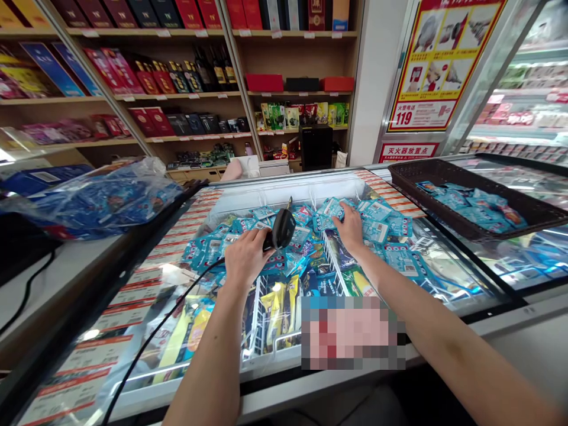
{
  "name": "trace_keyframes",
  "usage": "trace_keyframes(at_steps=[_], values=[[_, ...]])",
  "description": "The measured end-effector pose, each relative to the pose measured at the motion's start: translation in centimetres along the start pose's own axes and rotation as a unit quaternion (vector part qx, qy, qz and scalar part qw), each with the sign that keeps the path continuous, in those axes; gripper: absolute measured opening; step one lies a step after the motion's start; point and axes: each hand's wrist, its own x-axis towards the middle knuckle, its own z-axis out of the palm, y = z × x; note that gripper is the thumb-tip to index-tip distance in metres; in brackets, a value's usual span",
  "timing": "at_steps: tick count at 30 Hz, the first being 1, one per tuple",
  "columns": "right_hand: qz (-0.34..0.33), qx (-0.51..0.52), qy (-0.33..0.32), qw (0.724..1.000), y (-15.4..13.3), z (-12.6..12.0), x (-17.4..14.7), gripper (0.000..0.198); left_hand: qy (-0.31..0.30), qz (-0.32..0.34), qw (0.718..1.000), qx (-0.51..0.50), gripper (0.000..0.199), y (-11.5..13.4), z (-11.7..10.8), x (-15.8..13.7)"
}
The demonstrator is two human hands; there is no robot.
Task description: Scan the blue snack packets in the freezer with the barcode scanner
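Note:
My left hand (247, 258) is wrapped round the handle of a black barcode scanner (283, 229), whose head points up and away from me. A black cable trails from it toward the lower left. Many small blue packets (377, 232) lie spread over the glass top of a chest freezer. Toward the right of this pile, my right hand (349, 228) has its fingers and thumb at the edge of a blue packet (331, 210). The fingertips partly cover it.
Below the glass, wire baskets (258, 322) hold wrapped ice creams (281, 305). A dark brown basket (444, 210) with more blue packets sits at the right. At the left lies a clear plastic bag (110, 198) of blue packets. Shelves (177, 97) of boxes and bottles stand behind.

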Motion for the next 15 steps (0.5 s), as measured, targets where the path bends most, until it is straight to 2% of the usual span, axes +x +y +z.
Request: trace_keyframes(at_steps=[3,6,11,13,15], values=[[-0.009,-0.072,0.010,0.997,-0.4,0.1,-0.4,0.050,0.006,-0.005,1.000,0.001,0.037,0.0,0.0,0.1],[-0.032,-0.112,0.011,0.993,-1.2,-0.3,-0.7,0.044,0.003,-0.006,1.000,-0.001,0.036,0.1,0.1,0.1],[-0.140,-0.119,-0.083,0.980,-1.8,-0.4,-0.9,0.032,-0.002,-0.008,1.000,-0.010,0.036,0.1,0.3,0.0],[-0.146,-0.139,-0.100,0.974,-1.7,-0.3,-1.0,0.028,0.001,-0.013,1.000,-0.012,0.037,0.1,0.4,-0.1],[-0.124,-0.165,-0.090,0.974,-1.6,-0.2,-1.1,0.029,0.006,-0.019,1.000,-0.013,0.036,0.0,0.5,-0.2]])
